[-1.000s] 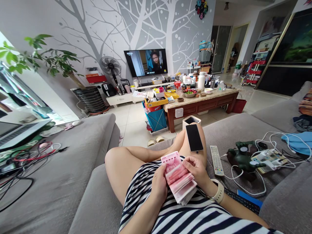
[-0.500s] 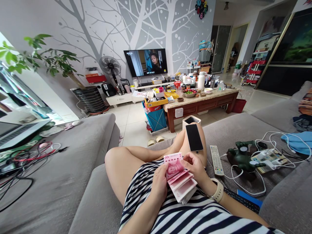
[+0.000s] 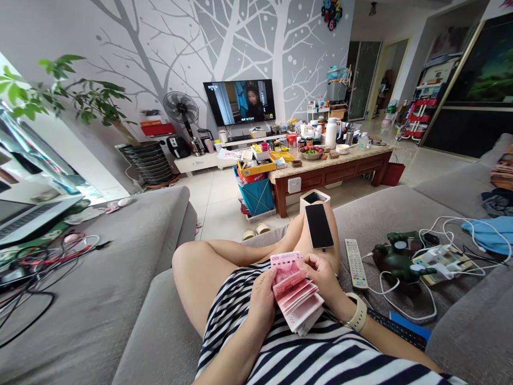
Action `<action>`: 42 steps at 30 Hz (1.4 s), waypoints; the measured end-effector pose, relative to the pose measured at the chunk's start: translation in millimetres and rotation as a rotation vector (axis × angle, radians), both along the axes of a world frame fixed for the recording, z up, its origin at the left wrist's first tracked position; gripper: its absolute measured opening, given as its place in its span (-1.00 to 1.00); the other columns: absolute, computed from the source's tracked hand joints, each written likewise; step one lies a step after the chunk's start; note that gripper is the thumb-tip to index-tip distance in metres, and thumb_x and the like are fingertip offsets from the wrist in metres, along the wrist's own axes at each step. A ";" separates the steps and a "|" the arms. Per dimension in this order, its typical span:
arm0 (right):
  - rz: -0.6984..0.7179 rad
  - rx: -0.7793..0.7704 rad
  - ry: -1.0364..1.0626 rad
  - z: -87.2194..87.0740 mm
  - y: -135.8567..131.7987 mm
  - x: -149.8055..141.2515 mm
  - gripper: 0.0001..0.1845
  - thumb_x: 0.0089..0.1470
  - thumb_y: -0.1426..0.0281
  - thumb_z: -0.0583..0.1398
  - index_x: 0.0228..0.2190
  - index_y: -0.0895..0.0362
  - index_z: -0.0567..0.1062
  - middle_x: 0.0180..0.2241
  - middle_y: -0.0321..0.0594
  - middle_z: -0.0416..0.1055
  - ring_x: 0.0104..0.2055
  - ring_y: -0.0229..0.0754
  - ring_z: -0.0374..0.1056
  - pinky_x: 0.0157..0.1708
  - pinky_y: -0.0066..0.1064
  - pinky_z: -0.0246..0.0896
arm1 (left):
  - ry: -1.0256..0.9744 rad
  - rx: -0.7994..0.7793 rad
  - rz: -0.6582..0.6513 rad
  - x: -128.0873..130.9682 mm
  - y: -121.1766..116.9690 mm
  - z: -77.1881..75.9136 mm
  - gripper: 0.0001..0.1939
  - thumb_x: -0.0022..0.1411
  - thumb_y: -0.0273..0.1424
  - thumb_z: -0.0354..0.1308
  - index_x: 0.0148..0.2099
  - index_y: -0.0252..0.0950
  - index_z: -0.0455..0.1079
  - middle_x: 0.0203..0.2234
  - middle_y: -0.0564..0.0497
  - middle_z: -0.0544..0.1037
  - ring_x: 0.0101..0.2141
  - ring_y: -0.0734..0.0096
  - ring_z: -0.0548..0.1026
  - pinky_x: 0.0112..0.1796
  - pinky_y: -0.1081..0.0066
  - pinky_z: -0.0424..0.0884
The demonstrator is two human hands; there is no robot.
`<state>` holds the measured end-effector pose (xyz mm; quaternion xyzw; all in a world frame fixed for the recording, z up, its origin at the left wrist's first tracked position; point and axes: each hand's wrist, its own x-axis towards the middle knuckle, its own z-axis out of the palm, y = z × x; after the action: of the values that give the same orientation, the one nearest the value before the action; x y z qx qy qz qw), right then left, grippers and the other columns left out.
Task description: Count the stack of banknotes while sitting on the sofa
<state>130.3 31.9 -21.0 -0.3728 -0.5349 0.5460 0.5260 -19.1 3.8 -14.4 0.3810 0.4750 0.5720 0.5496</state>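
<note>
A stack of pink 100 banknotes [image 3: 294,294] is between my two hands, above the striped cloth on my lap. My left hand [image 3: 263,294] grips the stack along its left side, thumb on top. At the upper right edge, the bent fingers of my right hand [image 3: 319,271] pinch some of the notes. Several notes are bowed and fanned toward me, while the far end with the printed 100 lies flatter. How many notes there are cannot be made out. A smartphone [image 3: 319,226] rests face up on my leg, just beyond my right hand.
On the sofa to my right lie a remote control [image 3: 356,263], a dark green figure-shaped holder [image 3: 396,262] and a power strip [image 3: 443,263] with white cables. Tangled cables [image 3: 36,278] and a laptop [image 3: 32,219] are at left. Ahead stands a cluttered coffee table [image 3: 332,174].
More notes have bent over toward me, and the portrait on the top note is now covered by a curled note. Both hands stay in nearly the same place.
</note>
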 end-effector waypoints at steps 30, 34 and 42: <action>0.073 0.034 0.083 0.9 -4.0 0.0 -0.71 0.03 0.21 0.22 -0.54 0.16 0.39 -0.57 -0.36 0.30 -0.52 -0.31 0.17 -0.50 -0.49 0.07 | -0.195 -0.071 0.059 3.0 -1.4 0.3 -0.72 0.08 -0.19 0.13 -0.36 -0.31 0.52 -0.43 -0.05 0.61 -0.35 0.23 0.52 -0.22 0.35 0.38; 0.185 0.059 0.139 -0.2 -5.0 5.2 -0.68 0.09 0.17 0.17 -0.50 0.16 0.41 -0.60 -0.33 0.33 -0.57 -0.31 0.15 -0.54 -0.48 0.02 | -0.274 -0.138 -0.003 -0.3 -1.0 -3.9 -0.58 0.12 -0.12 0.07 -0.37 -0.40 0.51 -0.48 -0.14 0.60 -0.38 0.24 0.53 -0.21 0.31 0.38; 0.125 0.197 -0.073 2.5 -5.3 16.6 -0.79 0.11 0.33 0.11 -0.40 0.14 0.51 -0.46 -0.24 0.43 -0.39 -0.21 0.30 -0.35 -0.40 0.16 | -0.385 -0.196 0.003 -3.2 -0.7 -0.7 -0.62 0.13 -0.17 0.09 -0.33 -0.43 0.49 -0.49 -0.15 0.60 -0.39 0.23 0.55 -0.22 0.26 0.40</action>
<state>146.9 26.6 -18.5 -0.3049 -0.6270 0.5087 0.5051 -22.3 3.1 -15.1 0.2087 0.4151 0.5863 0.6636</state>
